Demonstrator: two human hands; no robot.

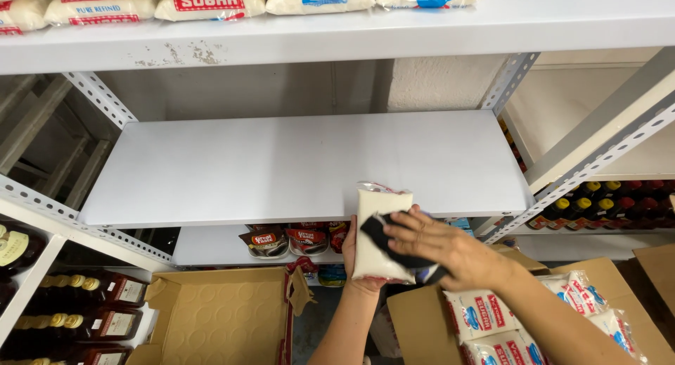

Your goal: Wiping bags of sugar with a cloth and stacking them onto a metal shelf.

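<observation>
I see left hand gripping white sugar bag from below; right hand, fingers pinching black cloth, presses it on bag.

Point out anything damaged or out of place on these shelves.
The top shelf's front edge has chipped, flaking paint left of centre. Nothing looks spilled. The left hand holds a white bag upright while the right hand presses a black cloth on it.

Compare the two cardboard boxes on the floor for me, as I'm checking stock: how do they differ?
The left box shows only its bare dimpled liner; the right box holds white bagged packets. The left box stands apart from the hands; the right box lies under the right hand. Both are brown, open-topped cardboard.
</observation>
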